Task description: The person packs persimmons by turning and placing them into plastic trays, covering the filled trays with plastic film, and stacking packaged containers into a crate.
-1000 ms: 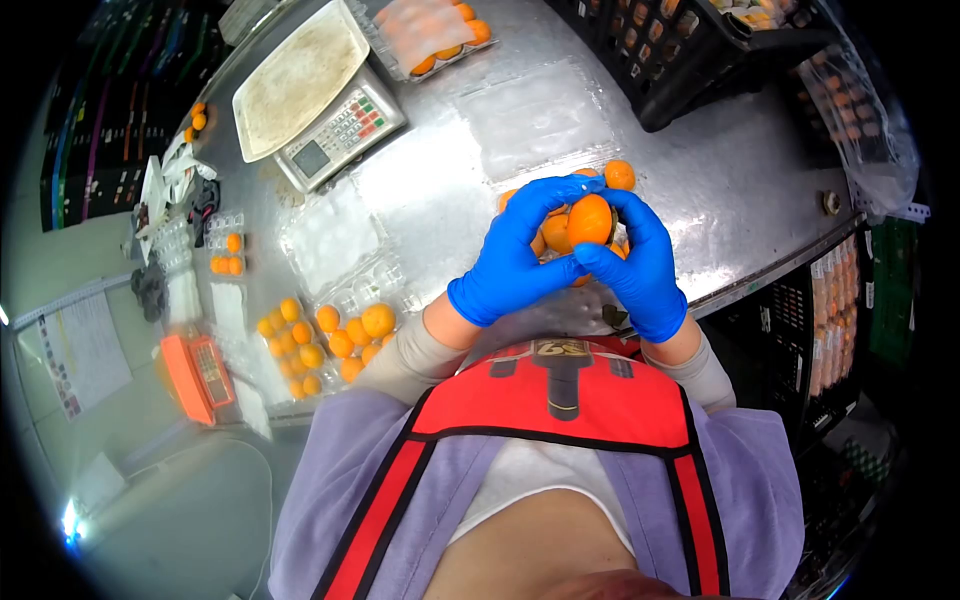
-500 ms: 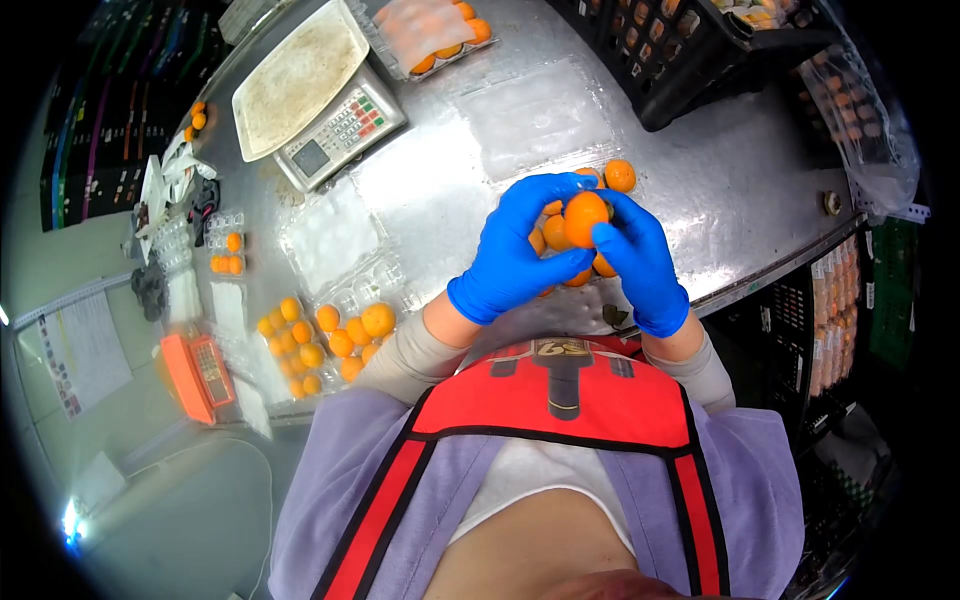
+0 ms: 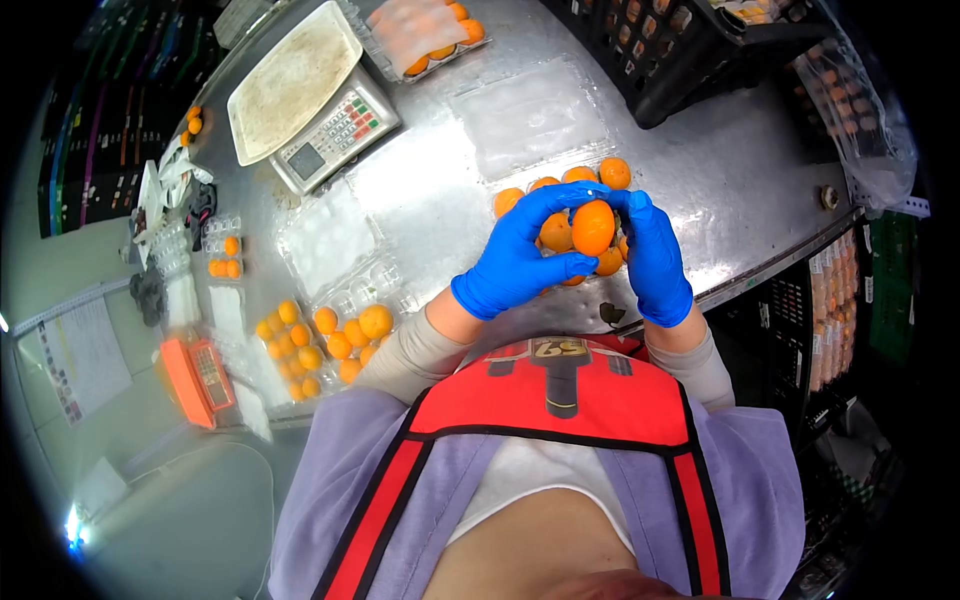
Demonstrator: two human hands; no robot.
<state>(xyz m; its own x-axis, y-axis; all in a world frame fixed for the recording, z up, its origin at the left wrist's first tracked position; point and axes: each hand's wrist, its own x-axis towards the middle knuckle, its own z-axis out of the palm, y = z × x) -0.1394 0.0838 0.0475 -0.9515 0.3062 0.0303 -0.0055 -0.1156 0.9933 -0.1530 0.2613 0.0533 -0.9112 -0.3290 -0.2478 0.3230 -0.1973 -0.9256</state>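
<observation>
- Holding orange (image 3: 593,228) above the steel table (image 3: 740,190), just over other oranges (image 3: 555,232).
- Clamped on it with left hand (image 3: 520,245), blue-gloved, thumb on near side, fingers round far side.
- Bringing right hand (image 3: 658,262) close on the right, also gloved, fingers pointing to far side; can't tell whether touching or just apart, with fingertips overlapping there.
- Likely light and firm, with slight give in the peel; probably a bit slippery against smooth gloves.
- Bruisable if squeezed hard. Best gripped round the widest part, thumb opposite fingers, pads flat, no tips dug in.
- Beyond the oranges: clear plastic (image 3: 530,115), lying flat. Near right wrist: dark scrap (image 3: 610,314). Farther off, to the left: scale (image 3: 300,95).
</observation>
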